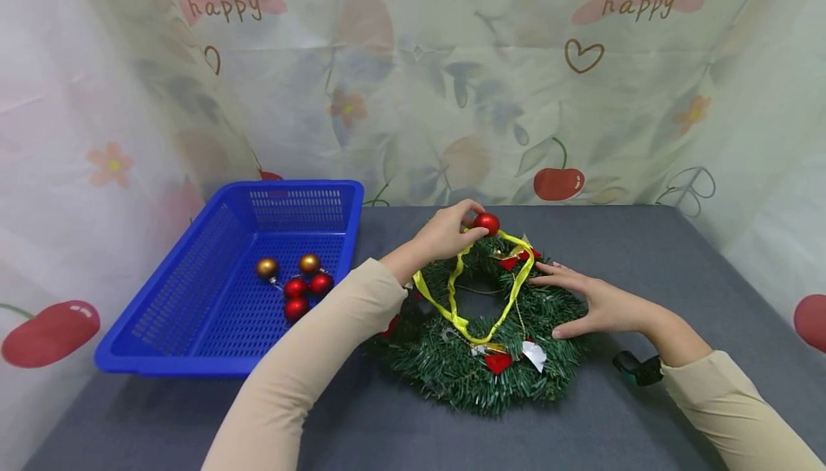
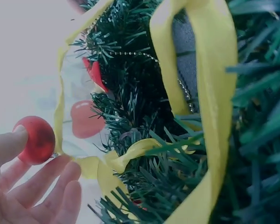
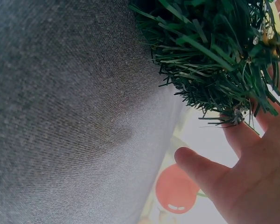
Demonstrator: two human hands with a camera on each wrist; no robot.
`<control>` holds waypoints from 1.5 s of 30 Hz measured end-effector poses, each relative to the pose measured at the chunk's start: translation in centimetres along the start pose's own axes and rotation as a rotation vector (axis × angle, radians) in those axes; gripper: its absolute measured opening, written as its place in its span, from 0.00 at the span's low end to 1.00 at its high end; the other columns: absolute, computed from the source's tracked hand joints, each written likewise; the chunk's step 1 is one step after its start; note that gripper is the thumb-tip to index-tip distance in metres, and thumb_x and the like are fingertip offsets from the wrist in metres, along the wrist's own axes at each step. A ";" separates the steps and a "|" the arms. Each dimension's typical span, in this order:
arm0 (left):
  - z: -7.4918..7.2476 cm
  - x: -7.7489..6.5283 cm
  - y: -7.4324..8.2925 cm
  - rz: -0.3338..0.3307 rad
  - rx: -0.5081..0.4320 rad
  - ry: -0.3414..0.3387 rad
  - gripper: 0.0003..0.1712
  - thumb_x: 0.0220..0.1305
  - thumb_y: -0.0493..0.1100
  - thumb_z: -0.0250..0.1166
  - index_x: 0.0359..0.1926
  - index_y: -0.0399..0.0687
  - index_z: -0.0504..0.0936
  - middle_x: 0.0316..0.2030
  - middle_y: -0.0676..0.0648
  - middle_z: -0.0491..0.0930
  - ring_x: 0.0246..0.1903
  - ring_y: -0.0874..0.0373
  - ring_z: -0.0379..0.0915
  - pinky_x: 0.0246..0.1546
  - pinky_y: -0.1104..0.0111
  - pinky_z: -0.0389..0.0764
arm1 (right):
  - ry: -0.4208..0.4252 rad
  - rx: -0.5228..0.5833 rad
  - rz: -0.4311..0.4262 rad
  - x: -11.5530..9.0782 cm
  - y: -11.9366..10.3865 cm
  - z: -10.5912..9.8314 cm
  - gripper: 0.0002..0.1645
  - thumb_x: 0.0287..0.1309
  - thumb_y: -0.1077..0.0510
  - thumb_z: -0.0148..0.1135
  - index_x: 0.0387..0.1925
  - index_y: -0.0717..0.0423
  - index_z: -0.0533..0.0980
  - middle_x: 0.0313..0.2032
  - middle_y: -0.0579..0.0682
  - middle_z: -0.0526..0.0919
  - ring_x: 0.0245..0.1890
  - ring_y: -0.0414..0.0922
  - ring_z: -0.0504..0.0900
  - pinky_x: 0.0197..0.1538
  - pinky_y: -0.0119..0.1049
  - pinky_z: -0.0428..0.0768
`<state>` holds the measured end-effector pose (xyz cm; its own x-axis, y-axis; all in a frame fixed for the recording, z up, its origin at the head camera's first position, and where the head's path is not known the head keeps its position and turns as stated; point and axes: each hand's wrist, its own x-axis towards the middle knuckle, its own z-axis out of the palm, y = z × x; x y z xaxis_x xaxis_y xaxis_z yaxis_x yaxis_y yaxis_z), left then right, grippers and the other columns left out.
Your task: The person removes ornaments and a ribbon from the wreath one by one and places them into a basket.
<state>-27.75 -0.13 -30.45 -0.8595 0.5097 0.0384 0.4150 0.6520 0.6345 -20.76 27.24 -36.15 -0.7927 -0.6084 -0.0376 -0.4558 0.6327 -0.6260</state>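
Note:
A green wreath point(image 1: 464, 385) with red and white bows lies on the grey table, and a yellow ribbon point(image 1: 520, 281) loops over it. At the wreath's far side my left hand point(image 1: 445, 233) pinches a shiny red bauble point(image 1: 487, 224) between thumb and fingers. The left wrist view shows the bauble point(image 2: 36, 140) under the thumb, close to the ribbon point(image 2: 214, 93). My right hand point(image 1: 603, 304) rests at the wreath's right side with fingers spread. In the right wrist view its fingertips are partly hidden by the green needles point(image 3: 214, 56).
On the left stands a blue plastic basket point(image 1: 161, 365) holding several red and gold baubles point(image 1: 295, 288). A dark band-like object point(image 1: 635, 368) is at my right wrist. Behind the table hangs a printed curtain point(image 1: 419, 98).

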 end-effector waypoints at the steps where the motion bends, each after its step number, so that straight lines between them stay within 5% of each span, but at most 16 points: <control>1: 0.0 0.0 0.0 -0.005 0.000 -0.007 0.23 0.68 0.49 0.54 0.61 0.49 0.65 0.50 0.42 0.79 0.44 0.52 0.79 0.38 0.67 0.78 | 0.000 0.000 -0.002 0.0 0.0 0.0 0.43 0.48 0.48 0.70 0.66 0.49 0.63 0.72 0.60 0.50 0.70 0.69 0.41 0.59 0.74 0.51; 10: 0.2 -0.1 -0.1 0.026 0.037 -0.034 0.22 0.68 0.48 0.55 0.59 0.47 0.67 0.52 0.43 0.77 0.40 0.52 0.78 0.34 0.71 0.76 | -0.003 -0.001 -0.018 -0.1 -0.1 0.1 0.42 0.49 0.49 0.69 0.66 0.48 0.63 0.72 0.61 0.50 0.70 0.69 0.41 0.58 0.74 0.53; 17: -0.5 -0.6 -0.2 0.021 0.040 -0.029 0.22 0.67 0.49 0.56 0.60 0.50 0.69 0.52 0.45 0.77 0.46 0.52 0.78 0.43 0.65 0.80 | 0.009 -0.002 0.005 -0.2 0.0 0.2 0.43 0.48 0.48 0.70 0.66 0.48 0.63 0.72 0.60 0.50 0.70 0.68 0.41 0.59 0.73 0.52; 28: -1.4 -3.1 -0.3 0.072 0.013 -0.062 0.24 0.66 0.46 0.58 0.61 0.49 0.68 0.54 0.44 0.75 0.48 0.50 0.76 0.45 0.70 0.77 | 0.010 -0.008 0.015 -0.2 -0.1 0.1 0.44 0.48 0.47 0.70 0.66 0.47 0.63 0.72 0.59 0.50 0.71 0.66 0.41 0.60 0.73 0.52; 45: -2.3 -6.0 -0.9 0.129 -0.024 -0.019 0.22 0.62 0.45 0.63 0.57 0.49 0.73 0.48 0.44 0.80 0.40 0.54 0.81 0.42 0.69 0.81 | 0.010 -0.023 0.001 0.0 0.0 0.1 0.43 0.48 0.47 0.70 0.65 0.48 0.64 0.72 0.59 0.51 0.70 0.67 0.42 0.60 0.73 0.53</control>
<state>-23.65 -5.07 -29.52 -0.7933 0.5994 0.1067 0.5147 0.5667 0.6434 -20.73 27.24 -36.21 -0.7971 -0.6032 -0.0301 -0.4643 0.6440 -0.6080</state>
